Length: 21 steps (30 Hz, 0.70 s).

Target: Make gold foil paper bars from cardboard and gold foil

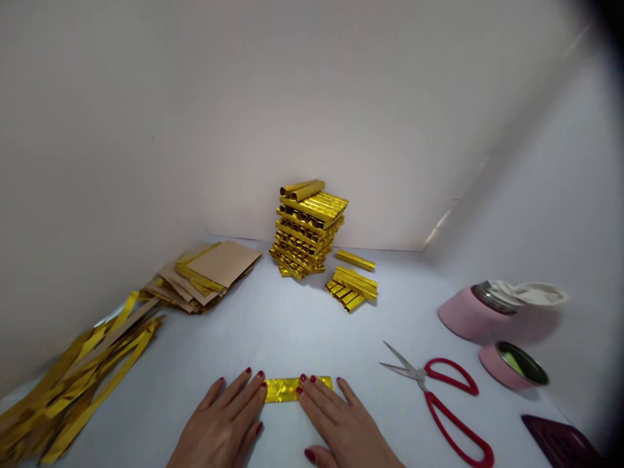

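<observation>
A short strip of shiny gold foil paper lies flat on the white table near its front. My left hand rests flat at the strip's left end, fingers stretched out and the fingertips against its edge. Over the right part of the strip, my right hand lies with its fingers extended, pressing on it and hiding some of it. Neither hand is closed around anything. To the right of my hands, red-handled scissors lie with their blades apart.
Gold paper tubes form a tall stack by the back wall, with a smaller pile beside it. Brown-backed gold sheets and loose gold strips lie left. At right are a pink flask, a pink cup and a dark flat object.
</observation>
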Available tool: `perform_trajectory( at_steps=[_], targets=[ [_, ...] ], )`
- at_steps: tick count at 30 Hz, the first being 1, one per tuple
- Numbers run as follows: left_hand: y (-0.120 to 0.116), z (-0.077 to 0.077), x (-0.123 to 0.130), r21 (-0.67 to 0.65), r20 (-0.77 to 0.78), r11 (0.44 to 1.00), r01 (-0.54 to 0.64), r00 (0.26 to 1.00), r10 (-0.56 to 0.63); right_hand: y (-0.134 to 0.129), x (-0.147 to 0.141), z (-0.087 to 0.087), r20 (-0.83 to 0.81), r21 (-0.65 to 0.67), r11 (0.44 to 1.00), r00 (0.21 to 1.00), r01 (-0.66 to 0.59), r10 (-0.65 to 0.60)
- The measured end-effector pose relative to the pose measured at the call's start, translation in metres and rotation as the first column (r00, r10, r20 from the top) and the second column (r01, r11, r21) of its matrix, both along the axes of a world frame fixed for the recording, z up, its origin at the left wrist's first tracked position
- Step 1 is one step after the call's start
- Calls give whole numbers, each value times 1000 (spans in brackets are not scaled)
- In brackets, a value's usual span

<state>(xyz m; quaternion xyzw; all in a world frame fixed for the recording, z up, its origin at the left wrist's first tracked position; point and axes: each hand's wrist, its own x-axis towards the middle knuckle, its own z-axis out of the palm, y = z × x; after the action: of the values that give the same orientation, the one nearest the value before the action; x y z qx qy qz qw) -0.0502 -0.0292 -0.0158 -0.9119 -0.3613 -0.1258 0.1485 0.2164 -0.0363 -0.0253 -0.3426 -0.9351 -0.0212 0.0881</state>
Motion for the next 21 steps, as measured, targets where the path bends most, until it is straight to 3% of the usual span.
perform_trajectory(
  at_steps=[4,9,13,16,19,21],
  targets=[
    [6,3,11,-5,76,999,42,996,-41,4,-2,14,-55,-148,988,997,36,-45],
    [13,8,25,-117,234,984,137,966,-107,13,-9,32,-256,-204,979,965,10,-63],
    [17,10,24,-82,238,981,178,959,-154,18,-11,26,-433,-117,993,901,-11,-41],
    [19,9,20,-186,325,971,150,942,-84,18,-9,16,-513,-78,995,853,62,-93],
    [20,9,22,-335,395,934,125,919,18,18,-7,11,-551,-163,980,813,115,-187],
    [22,9,25,-349,422,928,132,906,30,18,-8,11,-559,-242,966,800,93,-217]
  ],
)
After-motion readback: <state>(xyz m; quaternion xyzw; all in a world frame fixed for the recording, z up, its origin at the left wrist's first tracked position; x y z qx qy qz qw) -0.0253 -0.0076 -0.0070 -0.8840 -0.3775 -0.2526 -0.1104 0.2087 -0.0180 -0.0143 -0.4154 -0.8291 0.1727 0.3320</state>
